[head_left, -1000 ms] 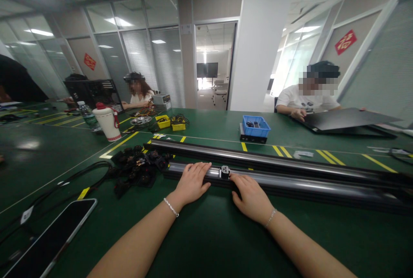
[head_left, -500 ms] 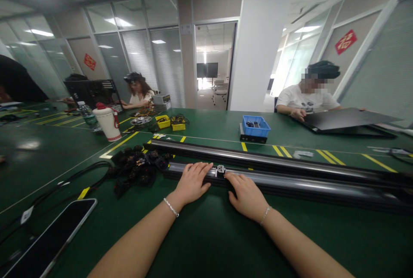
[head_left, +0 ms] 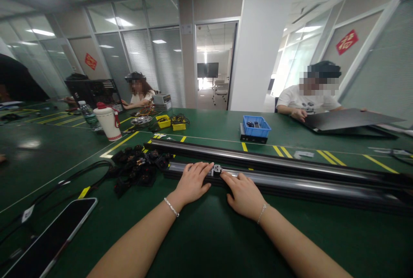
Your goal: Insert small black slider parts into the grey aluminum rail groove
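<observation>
The nearer long black rail (head_left: 306, 185), with a shiny metallic top face, lies across the green table in front of me. My left hand (head_left: 192, 183) rests flat over its left part, fingers stretched out and the thumb apart. Between my hands a small grey block with dark holes in its face (head_left: 217, 168) sits on the rail. Fingertips of my right hand (head_left: 243, 194) touch the block's right side, with the thumb spread away below. The left fingertips are close to its other side; whether they touch it I cannot tell.
A second long rail (head_left: 258, 156) runs just behind. Left lie a heap of black parts with cables (head_left: 138, 166) and a phone (head_left: 53, 237). Farther back stand a white tumbler (head_left: 109, 123), yellow trays (head_left: 163, 122) and a blue basket (head_left: 256, 127). Co-workers sit across the table.
The small grey block has slid a little to the left along the rail, and my right hand has moved left with it. My left hand has stayed in place.
</observation>
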A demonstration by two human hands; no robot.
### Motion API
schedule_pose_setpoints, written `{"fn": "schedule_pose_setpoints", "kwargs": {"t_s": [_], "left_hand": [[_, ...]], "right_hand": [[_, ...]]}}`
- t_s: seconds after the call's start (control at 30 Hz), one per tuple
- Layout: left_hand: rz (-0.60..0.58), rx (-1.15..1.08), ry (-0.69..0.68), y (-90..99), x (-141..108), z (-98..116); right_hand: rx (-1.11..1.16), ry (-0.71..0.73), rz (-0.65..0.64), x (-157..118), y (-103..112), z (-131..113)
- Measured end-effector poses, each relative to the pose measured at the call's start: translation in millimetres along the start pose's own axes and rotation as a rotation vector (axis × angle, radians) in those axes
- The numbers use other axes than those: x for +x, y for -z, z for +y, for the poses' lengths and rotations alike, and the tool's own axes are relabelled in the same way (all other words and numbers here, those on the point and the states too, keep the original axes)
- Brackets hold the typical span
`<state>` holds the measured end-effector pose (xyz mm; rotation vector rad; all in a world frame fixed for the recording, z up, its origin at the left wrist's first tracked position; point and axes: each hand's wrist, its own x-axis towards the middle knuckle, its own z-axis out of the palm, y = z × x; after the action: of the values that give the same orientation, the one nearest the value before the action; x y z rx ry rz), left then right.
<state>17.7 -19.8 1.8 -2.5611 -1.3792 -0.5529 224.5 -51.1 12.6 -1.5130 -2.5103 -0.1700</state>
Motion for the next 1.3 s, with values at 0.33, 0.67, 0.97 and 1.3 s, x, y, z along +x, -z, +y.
{"fn": "schedule_pose_setpoints", "kwargs": {"t_s": [0.33,0.67,0.97,1.3], "left_hand": [[-0.007,-0.008,-0.006,0.5,-0.6,-0.3],[-0.016,-0.008,-0.025,0.1,-1.4,-1.4],[-0.016,0.002,-0.027,-5.6,-2.1,-0.9],[-0.017,-0.006,-0.035,-6.7,-2.8,-1.0]], "right_hand": [[-0.053,0.003,-0.010,2.6,0.6,-1.2],[-0.065,0.004,0.018,4.7,-5.3,-8.2],[-0.072,-0.063,0.064,7.7,-9.2,-18.6],[-0.054,-0.081,0.037,8.4,-9.5,-15.1]]}}
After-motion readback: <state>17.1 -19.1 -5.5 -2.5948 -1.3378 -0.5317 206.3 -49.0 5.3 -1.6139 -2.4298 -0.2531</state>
